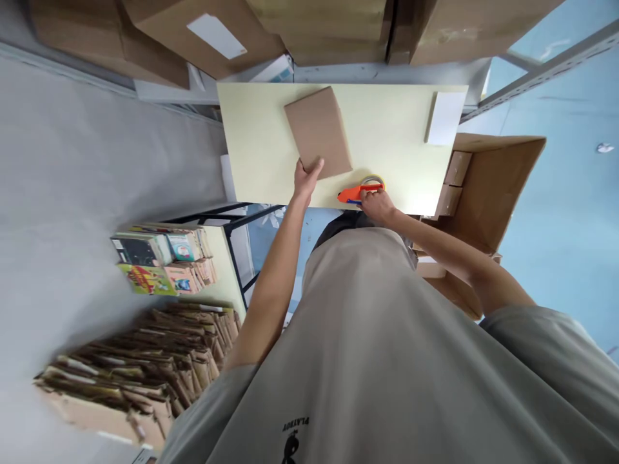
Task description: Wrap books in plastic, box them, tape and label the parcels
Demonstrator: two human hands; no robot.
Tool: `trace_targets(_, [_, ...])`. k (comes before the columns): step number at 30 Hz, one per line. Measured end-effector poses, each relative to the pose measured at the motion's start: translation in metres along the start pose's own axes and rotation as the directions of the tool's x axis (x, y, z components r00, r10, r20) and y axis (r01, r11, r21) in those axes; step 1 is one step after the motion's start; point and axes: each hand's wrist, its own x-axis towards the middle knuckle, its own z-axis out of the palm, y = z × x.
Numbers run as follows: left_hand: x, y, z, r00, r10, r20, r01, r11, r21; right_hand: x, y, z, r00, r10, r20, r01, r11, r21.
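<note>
A flat brown cardboard parcel lies on a pale yellow table. My left hand grips the parcel's near corner, thumb on top. My right hand is closed on an orange tape dispenser with a roll of tape, resting at the table's near edge just right of the parcel. A white slip or small white box lies at the table's far right corner.
An open cardboard carton holding small brown boxes stands right of the table. Large cartons are stacked behind it. Left of me are books on a low shelf and a stack of flattened cardboard mailers.
</note>
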Motion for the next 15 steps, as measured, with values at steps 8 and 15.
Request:
trace_targets(8, [0.008,-0.007,-0.004,0.999,0.002,0.047,-0.007,0.993,0.119,0.000,0.006,0.019,0.997,0.058,-0.060,-0.053,0.995,0.082])
trace_targets(15, [0.002,-0.001,0.006,0.999,-0.008,0.041,0.001,0.985,0.172,-0.022,0.018,0.029,0.997,0.053,-0.057,-0.046,0.992,0.121])
